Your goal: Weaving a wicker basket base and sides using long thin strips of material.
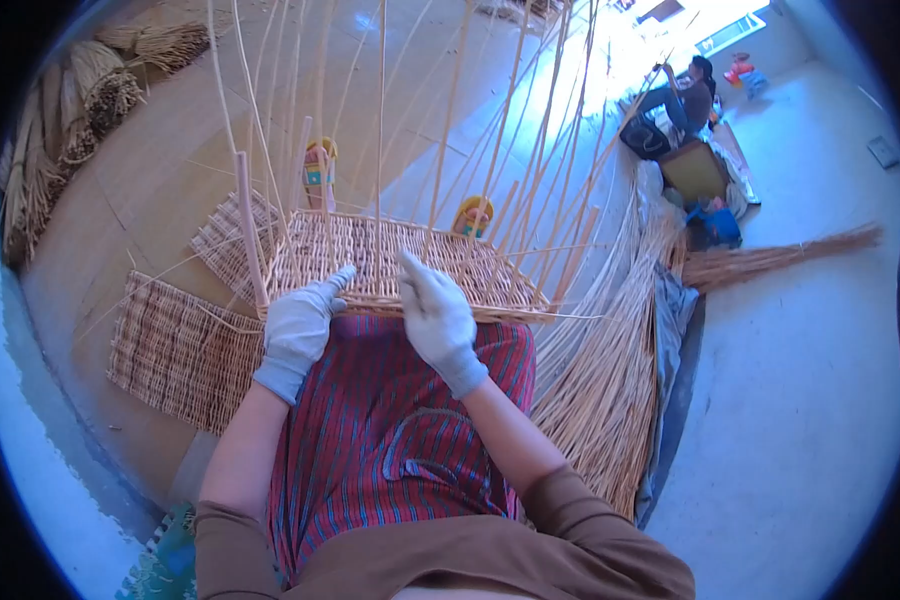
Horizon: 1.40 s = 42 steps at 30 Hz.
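Note:
A rectangular woven wicker basket base (pixel 370 245) rests across my lap on a red striped cloth (pixel 380 400). Tall thin stakes rise from its edges, and a thicker rod (pixel 250 230) stands at its near left corner. My left hand (pixel 298 335), in a pale glove, is closed on the near edge, left of the middle; its index finger and thumb point right over the weave, its other fingers mostly hidden. My right hand (pixel 438 315), also gloved, lies over the same edge further right, fingers stretched forward, with no strand visible in it.
Two woven panels, one nearer (pixel 180 350) and one behind (pixel 235 240), lie on the floor at left. Loose reeds (pixel 610 390) spread at right beside another reed bundle (pixel 780 258). More bundles (pixel 80 100) lie far left. A person (pixel 685 95) sits at back right.

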Available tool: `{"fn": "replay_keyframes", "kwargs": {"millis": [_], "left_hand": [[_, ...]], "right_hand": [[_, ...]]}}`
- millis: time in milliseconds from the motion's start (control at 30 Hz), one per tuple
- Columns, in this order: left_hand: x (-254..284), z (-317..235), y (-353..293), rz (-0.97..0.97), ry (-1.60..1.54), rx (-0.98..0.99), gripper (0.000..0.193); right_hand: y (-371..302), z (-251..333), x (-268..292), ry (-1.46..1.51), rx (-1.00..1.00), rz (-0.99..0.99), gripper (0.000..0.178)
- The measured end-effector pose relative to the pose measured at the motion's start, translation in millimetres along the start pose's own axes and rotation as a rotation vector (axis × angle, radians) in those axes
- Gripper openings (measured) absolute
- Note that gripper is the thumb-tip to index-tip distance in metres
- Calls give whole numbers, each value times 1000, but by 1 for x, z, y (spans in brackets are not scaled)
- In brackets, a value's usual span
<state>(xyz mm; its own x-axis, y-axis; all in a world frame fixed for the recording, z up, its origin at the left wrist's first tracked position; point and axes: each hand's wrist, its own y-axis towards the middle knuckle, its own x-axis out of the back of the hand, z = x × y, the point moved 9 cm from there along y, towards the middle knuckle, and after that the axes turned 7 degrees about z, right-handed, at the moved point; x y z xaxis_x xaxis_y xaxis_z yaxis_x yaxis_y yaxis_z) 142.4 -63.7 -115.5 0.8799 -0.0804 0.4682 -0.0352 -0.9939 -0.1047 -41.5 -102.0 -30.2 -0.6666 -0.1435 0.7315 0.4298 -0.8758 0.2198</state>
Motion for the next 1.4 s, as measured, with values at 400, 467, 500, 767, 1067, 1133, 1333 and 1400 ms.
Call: {"fn": "replay_keyframes", "kwargs": {"millis": [400, 467, 500, 767, 1067, 1133, 1333, 1400], "left_hand": [[-66, -51, -4, -214, 762, -418, 46], [-65, -47, -7, -256, 767, -463, 43], [-62, -51, -6, -281, 775, -477, 42], [-55, -24, 11, -214, 692, -418, 29], [-76, -37, 6, -331, 736, -449, 67], [-70, -24, 3, -342, 734, -404, 61], [-59, -66, -7, -454, 846, -550, 44], [-62, -94, -8, -382, 799, -620, 37]], "right_hand": [[-84, -78, -41, 752, -542, 6, 26], [-103, -133, -18, 965, -859, -283, 16], [-100, -146, -5, 959, -771, -414, 20], [-124, -121, -19, 1151, -662, -556, 18], [104, -32, 20, -211, -83, -233, 75], [68, -10, 35, -52, 30, -382, 67], [-62, -69, 47, -239, -251, -128, 37], [-10, -33, 54, -166, -187, -121, 34]]}}
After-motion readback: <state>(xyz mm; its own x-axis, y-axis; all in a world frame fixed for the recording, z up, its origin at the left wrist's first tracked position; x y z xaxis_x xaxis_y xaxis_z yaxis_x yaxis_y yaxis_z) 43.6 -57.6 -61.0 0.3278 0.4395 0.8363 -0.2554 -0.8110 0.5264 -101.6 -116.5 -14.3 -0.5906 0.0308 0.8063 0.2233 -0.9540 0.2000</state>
